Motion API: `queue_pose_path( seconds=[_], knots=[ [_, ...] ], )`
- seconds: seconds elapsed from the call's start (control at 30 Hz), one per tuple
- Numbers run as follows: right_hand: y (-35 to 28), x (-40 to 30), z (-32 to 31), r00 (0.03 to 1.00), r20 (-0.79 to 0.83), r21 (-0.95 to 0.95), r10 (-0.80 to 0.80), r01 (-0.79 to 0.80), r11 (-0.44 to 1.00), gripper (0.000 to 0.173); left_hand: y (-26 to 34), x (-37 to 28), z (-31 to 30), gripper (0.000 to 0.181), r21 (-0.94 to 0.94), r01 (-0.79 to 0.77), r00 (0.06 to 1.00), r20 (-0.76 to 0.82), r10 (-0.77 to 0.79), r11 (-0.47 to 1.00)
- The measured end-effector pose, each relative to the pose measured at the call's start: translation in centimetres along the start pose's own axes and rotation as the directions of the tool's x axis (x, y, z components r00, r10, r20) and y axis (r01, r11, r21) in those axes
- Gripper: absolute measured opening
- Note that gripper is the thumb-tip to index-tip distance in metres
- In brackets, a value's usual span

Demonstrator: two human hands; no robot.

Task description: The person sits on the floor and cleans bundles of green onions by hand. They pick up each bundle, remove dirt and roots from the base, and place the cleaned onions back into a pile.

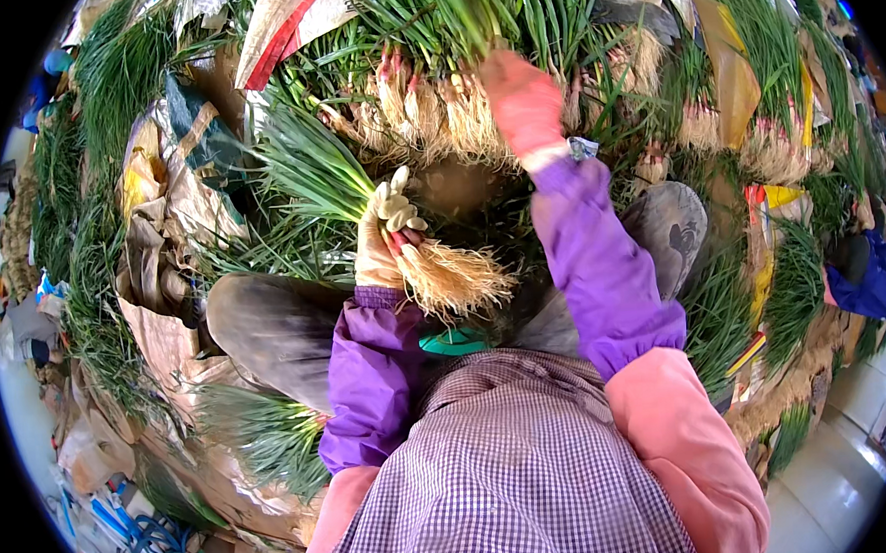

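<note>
My left hand (pixel 386 227), in a pale work glove, is closed around a bunch of green onions (pixel 325 174). The leaves fan out to the upper left, and the pale stringy roots (pixel 454 276) hang toward the lower right. Farther forward, my right hand (pixel 522 99), in an orange-pink glove, is blurred. Its fingers grip the lower stalks of some green onions (pixel 466 9), whose leaves point away from me. Below that hand lies a row of more rooted green onions (pixel 408 117), reddish at the base.
Loose green leaves (pixel 261 248) litter the ground between my knees (pixel 265 331). Woven sacks (pixel 156 321) lie at the left, and another bunch (pixel 278 435) rests beside my left leg. More onions (pixel 773 131) and a yellow wrapper (pixel 729 66) lie at the right.
</note>
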State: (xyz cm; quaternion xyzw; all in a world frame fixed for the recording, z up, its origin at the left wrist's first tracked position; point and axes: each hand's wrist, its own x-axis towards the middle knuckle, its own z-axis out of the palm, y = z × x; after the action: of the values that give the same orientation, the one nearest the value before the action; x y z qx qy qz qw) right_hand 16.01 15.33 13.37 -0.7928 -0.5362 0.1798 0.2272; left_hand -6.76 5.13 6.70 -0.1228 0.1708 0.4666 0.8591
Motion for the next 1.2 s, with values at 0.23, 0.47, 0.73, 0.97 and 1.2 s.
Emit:
queue_pose_path(
  seconds=[0.23,0.47,0.73,0.97,1.2],
  knots=[
    [1.1,2.3,-0.2,0.967,0.227,-0.032,0.112,-0.107,0.994,0.027,0.4,-0.4,-1.4,0.032,-0.023,0.006,0.998,0.063,-0.004,1.000],
    [5.2,-8.6,-12.1,0.981,0.196,0.928,-0.001,-0.185,0.323,0.027,0.9,-0.1,-2.8,0.034,-0.015,-0.016,0.998,0.060,0.017,1.000],
    [20.2,-28.6,-21.9,0.753,-0.657,-0.144,0.029,-0.164,0.976,0.031,0.7,0.7,-1.9,0.031,-0.047,0.015,0.999,0.051,-0.013,0.999],
    [28.9,-46.4,-17.4,0.544,-0.117,-0.545,0.831,-0.735,0.404,0.046,-0.1,0.2,-0.7,0.034,0.109,-0.067,0.998,-0.004,0.067,0.992],
    [15.7,-23.0,-19.1,0.912,-0.337,-0.005,0.234,-0.250,0.968,0.033,-0.8,-0.7,-0.3,0.036,0.133,-0.158,0.966,-0.182,0.181,0.978]
  ],
)
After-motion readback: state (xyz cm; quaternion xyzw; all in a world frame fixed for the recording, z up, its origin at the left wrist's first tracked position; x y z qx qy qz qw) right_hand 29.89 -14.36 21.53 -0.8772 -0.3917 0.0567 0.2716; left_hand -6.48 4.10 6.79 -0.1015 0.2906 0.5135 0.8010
